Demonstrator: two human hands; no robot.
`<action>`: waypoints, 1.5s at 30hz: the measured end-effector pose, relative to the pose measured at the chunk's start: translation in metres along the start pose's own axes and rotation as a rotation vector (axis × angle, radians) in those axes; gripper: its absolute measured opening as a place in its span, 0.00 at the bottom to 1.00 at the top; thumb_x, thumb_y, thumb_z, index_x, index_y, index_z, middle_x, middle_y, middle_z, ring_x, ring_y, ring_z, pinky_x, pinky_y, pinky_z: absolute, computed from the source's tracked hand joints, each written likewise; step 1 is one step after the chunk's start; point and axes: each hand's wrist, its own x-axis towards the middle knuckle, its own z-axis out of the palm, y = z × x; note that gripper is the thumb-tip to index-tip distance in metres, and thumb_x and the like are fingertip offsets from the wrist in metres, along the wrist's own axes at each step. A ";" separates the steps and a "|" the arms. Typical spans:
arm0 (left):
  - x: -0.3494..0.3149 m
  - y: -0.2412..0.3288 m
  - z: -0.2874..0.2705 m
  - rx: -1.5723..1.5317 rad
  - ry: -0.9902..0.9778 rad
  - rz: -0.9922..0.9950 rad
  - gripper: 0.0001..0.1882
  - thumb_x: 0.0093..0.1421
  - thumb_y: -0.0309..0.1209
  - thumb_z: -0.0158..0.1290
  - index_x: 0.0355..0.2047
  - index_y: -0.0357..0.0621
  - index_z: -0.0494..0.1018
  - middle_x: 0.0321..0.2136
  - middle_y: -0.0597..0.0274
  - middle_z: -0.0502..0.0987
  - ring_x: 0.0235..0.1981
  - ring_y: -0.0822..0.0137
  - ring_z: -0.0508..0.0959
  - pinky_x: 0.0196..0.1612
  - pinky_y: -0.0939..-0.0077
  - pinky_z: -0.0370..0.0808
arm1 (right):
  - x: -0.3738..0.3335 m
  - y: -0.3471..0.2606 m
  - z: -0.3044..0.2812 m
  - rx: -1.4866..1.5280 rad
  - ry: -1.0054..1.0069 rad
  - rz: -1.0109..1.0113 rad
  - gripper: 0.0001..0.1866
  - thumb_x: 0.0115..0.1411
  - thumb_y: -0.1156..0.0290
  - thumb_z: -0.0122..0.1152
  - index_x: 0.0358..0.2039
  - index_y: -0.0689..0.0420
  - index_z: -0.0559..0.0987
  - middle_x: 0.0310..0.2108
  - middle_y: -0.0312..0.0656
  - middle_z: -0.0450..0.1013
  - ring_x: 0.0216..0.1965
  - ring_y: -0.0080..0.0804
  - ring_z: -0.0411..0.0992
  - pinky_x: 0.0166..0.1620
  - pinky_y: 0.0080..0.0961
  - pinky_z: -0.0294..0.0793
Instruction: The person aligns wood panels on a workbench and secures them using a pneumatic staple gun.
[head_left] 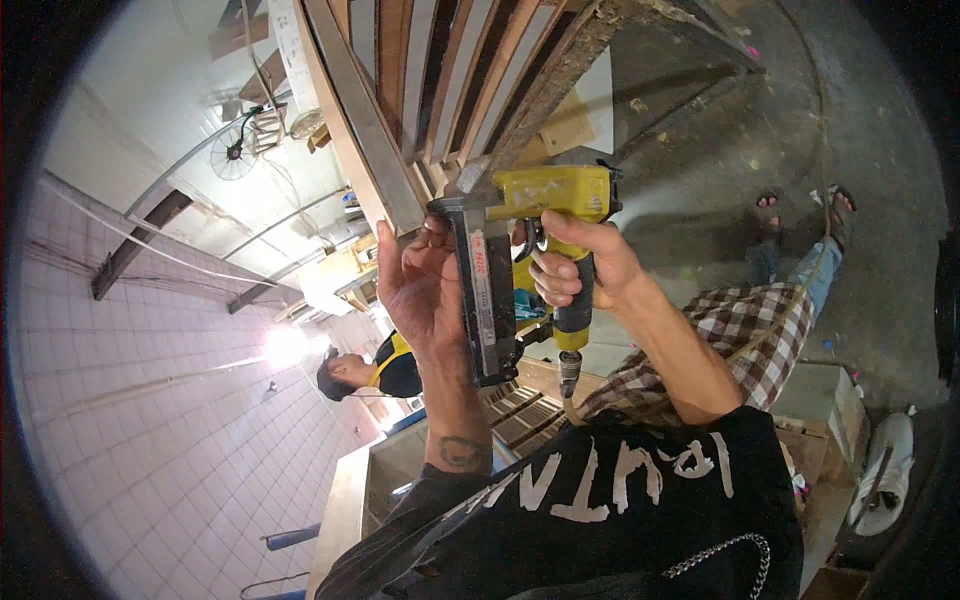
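Note:
My right hand (pixel 590 262) is wrapped round the grip of a yellow and black pneumatic nail gun (pixel 555 190). An air hose fitting (pixel 569 375) joins the base of its handle. The gun's long black magazine (pixel 487 300) passes in front of my left hand (pixel 425 290). That hand pinches the near end of a slatted wooden frame (pixel 375 150), thumb on the pale outer side and fingers partly hidden by the gun. The gun's nose sits at the corner of the frame, beside the slat ends; whether it touches the wood I cannot tell.
A person in a cap and yellow-black top (pixel 365 372) is beyond my left arm. More slatted wood (pixel 525 410) lies below the gun. A hose (pixel 822 110) runs over the concrete floor (pixel 690 190). At the right are a wooden cabinet (pixel 815 400) and a white roll (pixel 885 475).

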 end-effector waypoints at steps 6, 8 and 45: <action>0.003 0.001 0.004 -0.055 0.019 -0.036 0.25 0.66 0.45 0.46 0.45 0.31 0.72 0.37 0.48 0.79 0.46 0.55 0.77 0.54 0.53 0.73 | 0.001 0.001 -0.002 0.024 0.006 -0.005 0.20 0.65 0.56 0.52 0.41 0.63 0.73 0.11 0.28 0.60 0.10 0.17 0.56 0.17 0.18 0.58; 0.003 -0.001 0.004 -0.113 0.021 -0.059 0.25 0.66 0.45 0.45 0.44 0.30 0.72 0.37 0.47 0.79 0.46 0.55 0.77 0.53 0.54 0.73 | 0.001 0.001 -0.005 0.025 0.000 -0.015 0.20 0.64 0.56 0.52 0.41 0.63 0.73 0.11 0.28 0.60 0.10 0.17 0.56 0.17 0.18 0.58; 0.090 -0.016 0.026 -0.338 0.215 0.157 0.17 0.63 0.30 0.50 0.44 0.26 0.63 0.37 0.43 0.69 0.44 0.45 0.74 0.53 0.48 0.74 | -0.320 -0.169 0.174 -0.492 0.391 -0.851 0.20 0.66 0.53 0.48 0.44 0.59 0.72 0.13 0.23 0.52 0.13 0.13 0.51 0.18 0.13 0.56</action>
